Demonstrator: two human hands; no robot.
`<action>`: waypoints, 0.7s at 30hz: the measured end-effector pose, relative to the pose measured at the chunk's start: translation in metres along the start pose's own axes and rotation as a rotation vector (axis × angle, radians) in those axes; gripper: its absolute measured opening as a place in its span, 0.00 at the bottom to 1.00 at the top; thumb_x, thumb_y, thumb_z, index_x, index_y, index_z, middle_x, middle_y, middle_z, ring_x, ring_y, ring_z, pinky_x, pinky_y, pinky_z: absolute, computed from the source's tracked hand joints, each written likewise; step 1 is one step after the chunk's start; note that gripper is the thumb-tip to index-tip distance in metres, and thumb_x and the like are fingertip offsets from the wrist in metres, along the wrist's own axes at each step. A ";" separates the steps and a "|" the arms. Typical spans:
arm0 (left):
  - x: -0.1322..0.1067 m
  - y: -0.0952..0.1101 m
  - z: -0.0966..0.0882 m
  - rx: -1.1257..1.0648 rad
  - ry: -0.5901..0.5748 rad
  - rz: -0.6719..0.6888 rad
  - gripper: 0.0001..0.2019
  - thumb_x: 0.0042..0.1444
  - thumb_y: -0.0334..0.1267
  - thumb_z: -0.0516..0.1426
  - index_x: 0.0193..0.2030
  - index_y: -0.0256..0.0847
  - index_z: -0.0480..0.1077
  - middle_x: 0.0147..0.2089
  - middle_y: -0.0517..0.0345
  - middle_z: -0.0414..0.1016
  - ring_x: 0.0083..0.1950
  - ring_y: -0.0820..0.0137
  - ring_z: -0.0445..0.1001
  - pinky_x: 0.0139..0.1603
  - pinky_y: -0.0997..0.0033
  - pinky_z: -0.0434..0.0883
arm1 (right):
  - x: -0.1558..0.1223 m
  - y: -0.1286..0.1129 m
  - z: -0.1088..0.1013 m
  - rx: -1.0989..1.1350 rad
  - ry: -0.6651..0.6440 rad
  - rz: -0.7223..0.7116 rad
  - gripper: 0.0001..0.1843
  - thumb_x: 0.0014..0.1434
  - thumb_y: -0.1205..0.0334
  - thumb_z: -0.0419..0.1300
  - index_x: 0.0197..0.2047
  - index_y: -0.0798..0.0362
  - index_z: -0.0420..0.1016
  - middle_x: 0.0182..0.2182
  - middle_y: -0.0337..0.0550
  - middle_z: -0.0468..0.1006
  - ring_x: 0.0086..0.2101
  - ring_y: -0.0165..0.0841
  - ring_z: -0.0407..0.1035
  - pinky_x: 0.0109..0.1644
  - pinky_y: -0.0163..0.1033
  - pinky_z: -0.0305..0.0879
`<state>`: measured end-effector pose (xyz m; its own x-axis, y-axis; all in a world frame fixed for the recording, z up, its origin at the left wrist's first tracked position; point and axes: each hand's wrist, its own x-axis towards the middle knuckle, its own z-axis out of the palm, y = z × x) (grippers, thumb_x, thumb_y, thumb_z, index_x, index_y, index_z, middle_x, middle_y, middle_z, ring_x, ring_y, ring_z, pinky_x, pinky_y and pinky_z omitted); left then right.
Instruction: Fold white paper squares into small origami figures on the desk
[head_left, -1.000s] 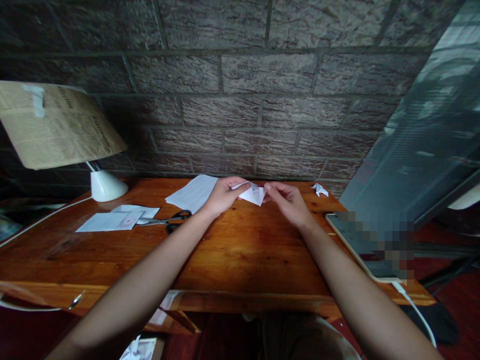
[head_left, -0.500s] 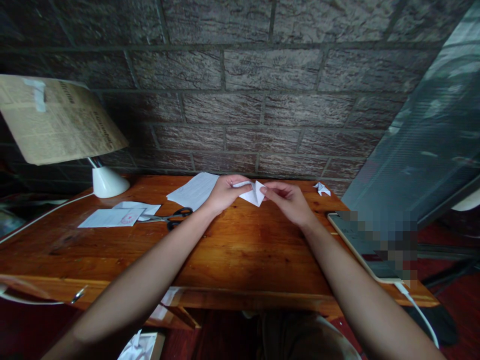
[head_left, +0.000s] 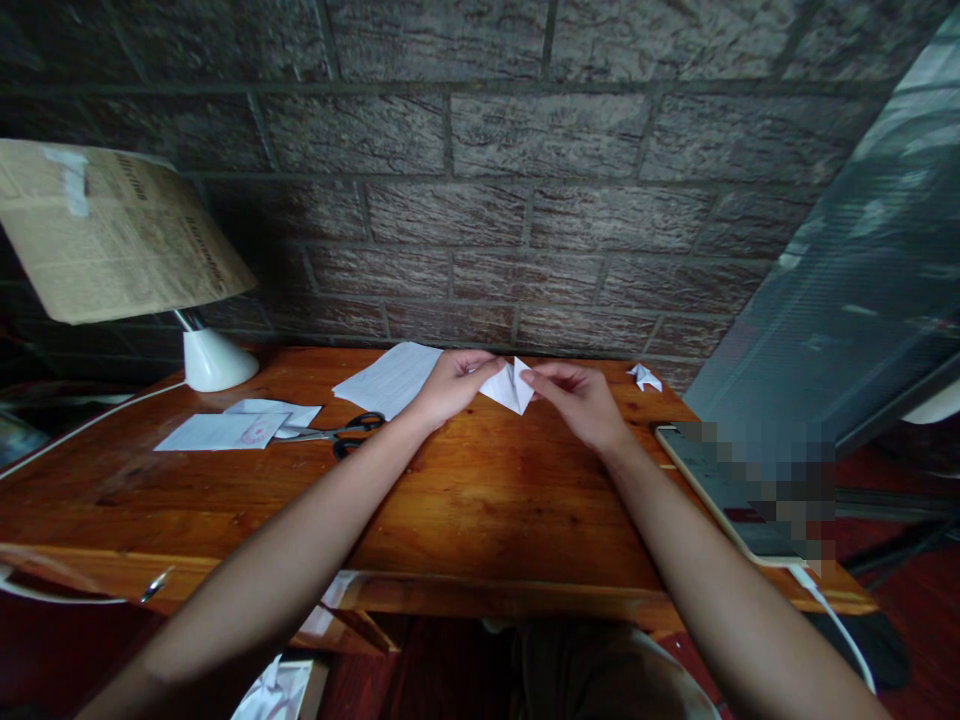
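Note:
Both hands hold a small piece of folded white paper (head_left: 504, 390) above the far middle of the wooden desk. My left hand (head_left: 455, 385) grips its left side, thumb lying on top and fingers behind. A pointed flap on the right is pinched between the thumb and forefinger of my right hand (head_left: 577, 398). One corner of the paper points down toward me, and a crease runs between the flap and the main part. Behind my left hand lies a stack of white sheets (head_left: 386, 378), partly covered by it.
Scissors (head_left: 352, 432) with black handles lie left of my left forearm, blades touching cut paper pieces (head_left: 217, 432). A lamp (head_left: 214, 360) stands back left. At the right are a small folded paper figure (head_left: 645, 377) and a tablet (head_left: 727, 490) on a cable. Below is a box of paper (head_left: 281, 690).
The left thumb has shifted a little left on the folded paper, so more of its surface shows. The right-hand flap stands slightly further right.

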<state>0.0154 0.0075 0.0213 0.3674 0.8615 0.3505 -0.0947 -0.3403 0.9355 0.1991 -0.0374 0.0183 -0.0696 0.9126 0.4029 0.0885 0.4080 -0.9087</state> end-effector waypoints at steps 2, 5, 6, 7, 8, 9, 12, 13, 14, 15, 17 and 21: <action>0.000 0.000 0.000 -0.008 -0.008 -0.005 0.15 0.51 0.48 0.62 0.33 0.36 0.79 0.28 0.58 0.77 0.29 0.74 0.69 0.33 0.73 0.62 | 0.000 0.000 0.000 0.002 -0.003 -0.001 0.14 0.49 0.50 0.69 0.33 0.52 0.82 0.30 0.40 0.82 0.29 0.30 0.71 0.39 0.38 0.68; -0.001 0.000 0.000 0.001 -0.022 0.005 0.16 0.51 0.50 0.63 0.34 0.36 0.80 0.30 0.57 0.78 0.30 0.73 0.70 0.34 0.73 0.63 | 0.000 -0.001 0.001 -0.001 -0.005 -0.014 0.14 0.50 0.50 0.69 0.33 0.52 0.82 0.30 0.40 0.82 0.30 0.30 0.71 0.40 0.37 0.68; -0.001 0.000 0.000 0.008 -0.025 0.012 0.16 0.50 0.50 0.63 0.35 0.37 0.80 0.31 0.56 0.79 0.30 0.72 0.71 0.35 0.72 0.64 | 0.000 -0.001 0.001 -0.001 -0.005 -0.017 0.14 0.50 0.50 0.69 0.33 0.52 0.82 0.30 0.40 0.82 0.30 0.31 0.71 0.40 0.38 0.68; -0.001 0.000 0.000 0.014 -0.026 0.017 0.17 0.50 0.50 0.64 0.36 0.37 0.80 0.32 0.56 0.80 0.31 0.71 0.71 0.36 0.72 0.65 | 0.000 0.000 0.001 0.001 -0.005 -0.019 0.14 0.50 0.50 0.69 0.33 0.52 0.82 0.30 0.40 0.82 0.31 0.31 0.72 0.41 0.38 0.68; -0.001 0.000 0.000 0.018 -0.024 0.020 0.17 0.49 0.50 0.64 0.36 0.37 0.80 0.33 0.55 0.80 0.32 0.71 0.72 0.37 0.71 0.65 | 0.000 0.000 0.001 0.004 -0.005 -0.019 0.13 0.50 0.50 0.69 0.33 0.52 0.82 0.31 0.40 0.82 0.31 0.31 0.72 0.42 0.38 0.68; 0.000 0.000 0.000 0.019 -0.021 0.020 0.17 0.49 0.50 0.64 0.36 0.37 0.80 0.34 0.55 0.81 0.32 0.70 0.72 0.38 0.71 0.66 | 0.000 0.000 0.001 0.009 -0.006 -0.017 0.13 0.50 0.50 0.69 0.33 0.52 0.82 0.31 0.40 0.82 0.31 0.31 0.72 0.42 0.39 0.69; 0.000 0.000 0.000 0.007 -0.008 0.010 0.16 0.48 0.49 0.65 0.36 0.37 0.80 0.35 0.54 0.81 0.33 0.70 0.73 0.39 0.70 0.67 | 0.001 0.002 0.001 0.046 -0.016 -0.012 0.13 0.49 0.51 0.70 0.35 0.51 0.82 0.33 0.41 0.82 0.32 0.32 0.73 0.42 0.39 0.69; 0.000 0.000 0.000 0.000 -0.008 0.009 0.16 0.47 0.49 0.66 0.36 0.37 0.80 0.35 0.53 0.81 0.33 0.69 0.73 0.39 0.70 0.67 | 0.001 0.002 0.001 0.060 -0.019 -0.012 0.13 0.49 0.52 0.70 0.35 0.51 0.81 0.33 0.40 0.83 0.32 0.32 0.73 0.42 0.39 0.69; 0.000 0.000 0.000 -0.007 -0.010 0.009 0.16 0.47 0.48 0.66 0.36 0.37 0.80 0.35 0.53 0.81 0.34 0.69 0.74 0.40 0.69 0.67 | 0.001 0.003 0.001 0.072 -0.022 -0.013 0.13 0.49 0.52 0.70 0.36 0.51 0.81 0.34 0.40 0.83 0.32 0.31 0.73 0.43 0.39 0.69; 0.000 0.000 0.000 -0.011 -0.013 0.011 0.16 0.46 0.48 0.66 0.36 0.37 0.80 0.36 0.53 0.81 0.34 0.69 0.74 0.41 0.69 0.67 | 0.001 0.003 0.002 0.079 -0.024 -0.014 0.13 0.49 0.53 0.70 0.36 0.51 0.81 0.34 0.40 0.83 0.32 0.31 0.73 0.43 0.39 0.69; 0.000 0.000 0.001 -0.013 -0.014 0.018 0.16 0.45 0.47 0.67 0.36 0.37 0.80 0.35 0.53 0.81 0.35 0.68 0.75 0.42 0.68 0.68 | 0.001 0.004 0.002 0.080 -0.020 -0.018 0.12 0.50 0.53 0.70 0.36 0.51 0.81 0.34 0.40 0.83 0.33 0.31 0.74 0.44 0.39 0.69; 0.000 0.000 0.001 -0.007 0.004 0.022 0.15 0.43 0.46 0.68 0.33 0.37 0.80 0.34 0.53 0.81 0.34 0.69 0.74 0.42 0.68 0.68 | 0.001 0.005 0.003 0.074 -0.011 -0.028 0.12 0.49 0.53 0.70 0.36 0.50 0.81 0.35 0.40 0.83 0.35 0.32 0.74 0.46 0.40 0.69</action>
<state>0.0161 0.0070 0.0208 0.3612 0.8554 0.3713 -0.1088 -0.3568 0.9278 0.1969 -0.0345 0.0139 -0.0824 0.9005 0.4270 0.0127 0.4294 -0.9030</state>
